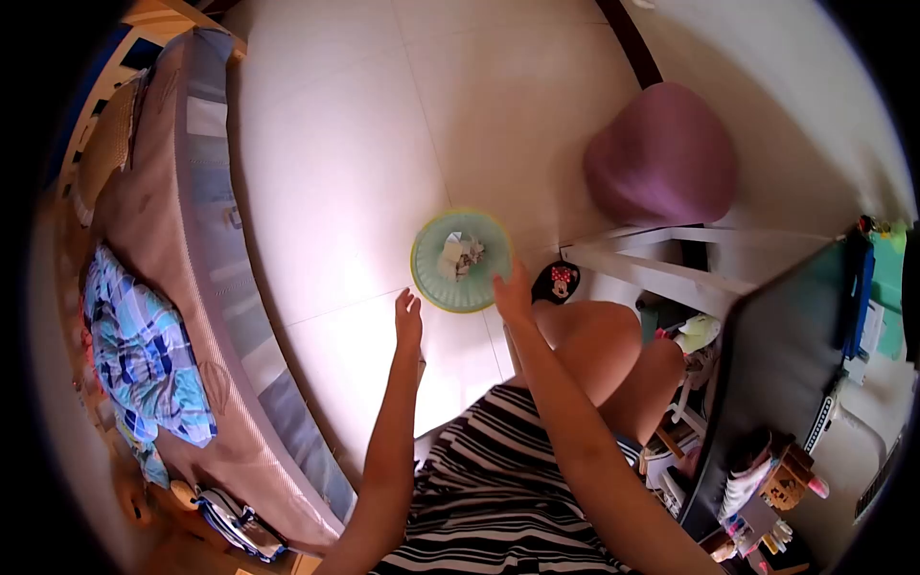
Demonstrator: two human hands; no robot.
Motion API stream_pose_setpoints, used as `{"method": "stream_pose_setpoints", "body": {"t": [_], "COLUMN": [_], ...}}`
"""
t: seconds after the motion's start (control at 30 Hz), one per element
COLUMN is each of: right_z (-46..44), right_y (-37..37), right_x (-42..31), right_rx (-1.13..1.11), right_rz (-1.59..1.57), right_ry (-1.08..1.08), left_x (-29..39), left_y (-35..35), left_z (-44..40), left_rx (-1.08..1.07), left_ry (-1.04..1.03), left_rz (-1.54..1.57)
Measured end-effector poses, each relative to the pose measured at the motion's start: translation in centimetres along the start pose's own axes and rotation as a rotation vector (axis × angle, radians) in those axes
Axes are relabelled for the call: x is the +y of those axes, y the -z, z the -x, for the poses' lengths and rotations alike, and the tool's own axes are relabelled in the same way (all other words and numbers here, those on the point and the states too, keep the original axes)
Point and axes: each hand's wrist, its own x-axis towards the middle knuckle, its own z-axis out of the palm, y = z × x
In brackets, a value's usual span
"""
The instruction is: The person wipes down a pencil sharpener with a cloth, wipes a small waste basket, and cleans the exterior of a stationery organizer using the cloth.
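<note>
A pale green wastebasket (422, 261) with a yellow-green rim is in the middle of the head view, over the tiled floor. Crumpled paper and white scraps (460, 257) lie at its bottom. My right hand (513, 292) grips the basket's right rim, thumb on the inner side and fingers outside. Just off the lower left rim is my left hand (408, 321), its fingers bent and a little apart, with nothing visible in it. Whether a left fingertip touches the rim I cannot tell.
A bed (216, 316) with a plaid cloth (149, 345) runs along the left. At right stand a mauve rounded seat (661, 158), a white frame (661, 273) and a dark-topped desk (767, 355) with items. My slippered foot (556, 283) is beside the basket.
</note>
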Motion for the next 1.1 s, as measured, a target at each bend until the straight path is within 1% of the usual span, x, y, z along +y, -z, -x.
{"method": "stream_pose_setpoints", "body": {"t": [0.03, 0.07, 0.1, 0.17, 0.23, 0.3, 0.33, 0.37, 0.43, 0.47, 0.53, 0.6, 0.67, 0.73, 0.8, 0.83, 0.93, 1.03, 1.07, 1.1], "right_z": [-0.8, -1.1, -1.4, -2.1, -2.6, -2.8, -2.9, -3.0, -3.0, -3.0, -3.3, -3.2, -2.9, -2.4, -2.4, -2.2, -1.0, 1.2, 2.3, 3.6], "right_y": [-0.1, -0.4, -0.7, -1.7, -1.9, -2.1, -2.1, -2.1, -2.4, -2.6, -2.9, -2.8, -1.9, -0.7, 0.7, 1.5, 3.8, 5.8, 6.5, 7.4], "right_x": [0.9, 1.7, 2.5, 4.1, 4.6, 4.6, 4.7, 4.7, 5.0, 5.0, 5.9, 6.0, 5.3, 2.2, -0.5, -1.4, -3.8, -5.2, -5.6, -6.3], "right_rx": [0.000, -0.005, -0.010, 0.008, -0.038, -0.055, -0.060, -0.064, -0.069, -0.063, -0.054, -0.057, -0.042, -0.027, -0.023, -0.021, -0.026, 0.037, 0.037, 0.039], "right_rz": [0.016, 0.032, 0.048, 0.037, 0.017, -0.079, -0.094, -0.110, -0.079, -0.051, 0.012, -0.078, -0.073, 0.025, 0.089, 0.121, 0.082, -0.109, -0.191, -0.271], "right_ry": [-0.039, -0.079, -0.118, -0.167, -0.237, -0.156, -0.155, -0.154, -0.229, -0.213, -0.172, -0.105, -0.141, -0.266, -0.321, -0.353, -0.296, -0.202, -0.204, -0.203], "left_x": [-3.0, -2.7, -4.1, -1.3, -1.8, -1.8, -1.8, -1.9, -1.4, -0.9, -0.5, 0.0, 0.8, 1.7, 4.0, 4.7, 7.9, 10.1, 10.7, 11.7], "left_y": [0.0, -0.4, -0.8, -1.8, -2.6, -3.2, -3.3, -3.7, -4.3, -4.5, -4.6, -4.2, -3.9, -3.4, -3.1, -2.8, -1.4, -0.2, 0.2, 0.8], "left_z": [-1.6, -1.1, -1.7, -0.2, -0.8, -1.6, -1.9, -2.0, -1.6, -1.6, -1.9, -1.7, -1.6, -0.8, 0.2, 0.7, 2.5, 4.4, 5.2, 6.2], "left_rx": [-0.013, -0.010, -0.020, -0.049, -0.054, -0.066, -0.082, -0.083, -0.083, -0.092, -0.085, -0.081, -0.100, -0.090, -0.070, -0.068, -0.096, -0.132, -0.140, -0.169], "left_ry": [-0.011, 0.044, 0.060, 0.192, 0.207, 0.224, 0.225, 0.200, 0.149, 0.172, 0.129, 0.115, 0.126, 0.070, 0.011, -0.039, -0.071, -0.150, -0.209, -0.202], "left_rz": [-0.016, -0.022, -0.014, 0.035, 0.058, 0.055, 0.052, 0.069, 0.098, 0.133, 0.127, 0.131, 0.146, 0.105, 0.026, 0.053, -0.106, -0.076, -0.058, -0.082]}}
